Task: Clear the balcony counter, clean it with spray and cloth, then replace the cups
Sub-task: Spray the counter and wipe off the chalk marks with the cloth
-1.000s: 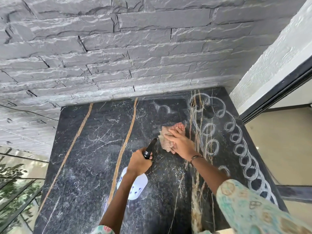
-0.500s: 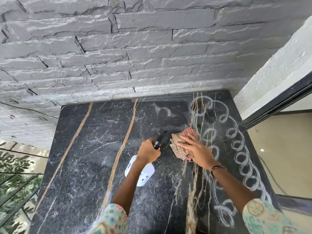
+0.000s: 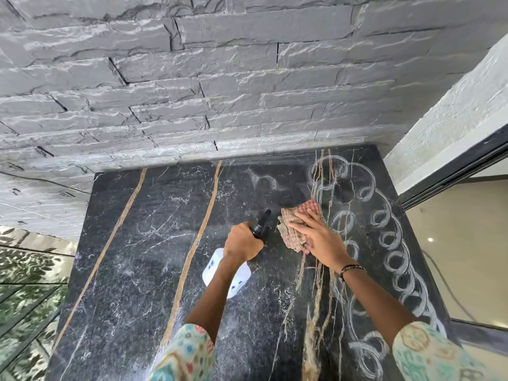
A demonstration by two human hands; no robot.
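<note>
right hand (image 3: 316, 237) flat, fingers straight on the cloth (image 3: 294, 229); left hand (image 3: 243, 243) curled around the spray bottle (image 3: 233, 281)

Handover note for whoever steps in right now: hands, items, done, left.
Left hand: grip on the spray bottle, nozzle pointing toward the wall.
Right hand: fingers flat, pressing the cloth onto the counter.
Done: no cups in view; swirled wipe marks along the right edge.
Left: wipe the middle and left side, put bottle and cloth away, bring the cups back.
</note>
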